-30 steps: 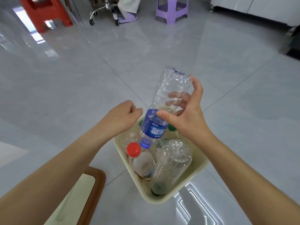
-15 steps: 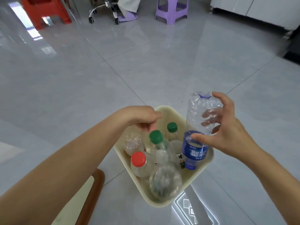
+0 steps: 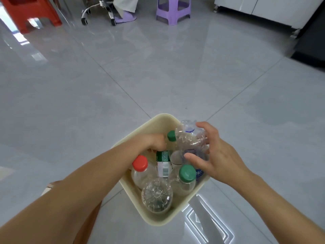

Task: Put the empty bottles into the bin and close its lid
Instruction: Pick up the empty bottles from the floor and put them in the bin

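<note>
A cream square bin (image 3: 159,219) stands on the grey floor below me, packed with several empty plastic bottles. My right hand (image 3: 215,156) is shut on a crumpled clear bottle with a blue label (image 3: 190,138), held upside down inside the bin's right corner. My left hand (image 3: 149,143) reaches into the bin with fingers curled around a green-labelled bottle (image 3: 163,163) whose green cap (image 3: 171,135) shows beyond my knuckles. A red-capped bottle (image 3: 140,163), another green-capped bottle (image 3: 186,173) and an upturned clear bottle (image 3: 157,195) fill the near side.
The bin's brown-rimmed lid (image 3: 88,222) lies on the floor at the lower left, mostly hidden by my left arm. Far back stand a red stool (image 3: 31,11), an office chair base (image 3: 98,9), a purple stool (image 3: 173,9) and white cabinets (image 3: 263,6).
My right hand has pushed the blue-labelled bottle down and left, deeper into the bin. My left hand has dropped into the bin and closed around the green-labelled bottle.
</note>
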{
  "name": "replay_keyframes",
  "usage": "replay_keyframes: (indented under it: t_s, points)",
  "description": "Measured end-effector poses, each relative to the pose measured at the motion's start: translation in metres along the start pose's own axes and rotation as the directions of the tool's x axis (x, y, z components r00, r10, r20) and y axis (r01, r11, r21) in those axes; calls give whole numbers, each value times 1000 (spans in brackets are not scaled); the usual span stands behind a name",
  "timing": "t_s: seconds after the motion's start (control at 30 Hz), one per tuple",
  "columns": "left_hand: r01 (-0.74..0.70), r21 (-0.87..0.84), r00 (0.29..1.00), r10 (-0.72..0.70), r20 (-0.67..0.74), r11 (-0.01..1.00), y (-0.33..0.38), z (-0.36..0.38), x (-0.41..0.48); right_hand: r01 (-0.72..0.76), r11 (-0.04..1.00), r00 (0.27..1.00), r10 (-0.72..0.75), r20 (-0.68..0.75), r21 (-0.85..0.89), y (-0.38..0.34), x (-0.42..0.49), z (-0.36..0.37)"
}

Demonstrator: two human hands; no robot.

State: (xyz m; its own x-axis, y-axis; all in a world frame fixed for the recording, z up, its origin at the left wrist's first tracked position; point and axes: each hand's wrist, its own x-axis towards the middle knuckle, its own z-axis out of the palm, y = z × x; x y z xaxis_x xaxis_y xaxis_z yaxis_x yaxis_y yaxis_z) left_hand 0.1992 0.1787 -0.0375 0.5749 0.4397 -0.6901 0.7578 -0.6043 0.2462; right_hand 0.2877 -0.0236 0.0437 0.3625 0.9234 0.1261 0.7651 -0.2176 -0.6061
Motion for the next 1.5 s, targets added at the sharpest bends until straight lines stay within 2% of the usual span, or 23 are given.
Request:
replay_keyframes:
  t_s: [0.07, 0.13, 0.33, 0.43, 0.53, 0.63, 0.7, 0.77, 0.83, 0.87, 0.93, 1.0, 1.03, 1.07, 1.1, 1.17, 1.2, 1.23, 1.3, 1.37, 1.43, 1.5]
  points:
    - [-53, 124, 995, 62, -73, 991, 6, -5, -10, 7, 1000, 999, -7, -45, 4, 3, -1, 3]
    - [-63, 208, 995, 77, -60, 976, 9, -12, -26, -6, 1000, 994, 5, -106, -9, 7, -2, 5]
    - [-156, 157, 988, 156, 6, 975, -10, -6, -62, 52, 996, 962, -69, -266, -71, 15, -5, 25]
    - [-166, 69, 984, 161, 70, 984, -5, 2, -66, 149, 988, 954, -154, -258, -38, 24, -4, 32]
    - [-132, 107, 991, 134, -19, 986, 0, 3, -74, 196, 978, 953, -173, -248, 74, 33, -6, 34]
    - [-175, 234, 979, 194, -62, 957, 5, -2, -95, 252, 967, 949, -242, -200, 24, 42, -9, 35]
    - [-203, 300, 955, 256, -151, 932, 4, -13, -117, 274, 961, 950, -266, -162, 32, 45, -11, 34]
    - [-250, 243, 931, 302, -207, 937, 0, -24, -141, 255, 962, 955, -233, -184, 101, 40, -12, 28]
    - [-276, 96, 916, 292, -276, 956, -9, -35, -166, 217, 950, 957, -161, -242, 227, 30, -13, 17]
    - [-277, 3, 897, 259, -357, 961, -17, -37, -178, 222, 937, 951, -148, -270, 269, 22, -14, 8]
    - [-335, -208, 805, 165, -570, 919, -34, -32, -204, 280, 915, 939, -198, -282, 290, 4, -18, -10]
    - [-494, -372, 706, 113, -699, 786, -44, -10, -227, 351, 915, 928, -312, -203, 198, -14, -26, -18]
    - [-557, -381, 683, 146, -715, 739, -43, 4, -237, 379, 918, 923, -366, -118, 117, -22, -29, -16]
    - [-585, -320, 675, 228, -702, 745, -38, 21, -243, 403, 915, 915, -403, -16, 13, -27, -32, -10]
    - [-573, -192, 672, 323, -666, 797, -33, 39, -242, 420, 902, 906, -411, 97, -101, -28, -35, -1]
    - [-428, 161, 664, 430, -612, 889, -26, 74, -221, 416, 866, 891, -328, 314, -278, -21, -39, 20]
    - [-331, 223, 712, 398, -579, 917, -20, 84, -208, 404, 849, 880, -259, 399, -340, -15, -40, 30]
    - [-267, 216, 769, 343, -540, 939, -15, 90, -195, 399, 828, 872, -211, 441, -393, -10, -41, 37]
    - [-223, 214, 807, 303, -506, 951, -5, 99, -172, 387, 820, 864, -162, 477, -421, -9, -38, 41]
    - [-295, 154, 761, 329, -559, 943, -6, 102, -158, 330, 883, 877, -157, 453, -333, -12, -36, 35]
    - [-402, -18, 754, 320, -573, 916, -8, 92, -166, 253, 932, 899, -126, 420, -262, -24, -38, 26]
    - [-492, -106, 651, 283, -705, 864, -19, 82, -181, 310, 882, 898, -148, 415, -355, -32, -49, 28]
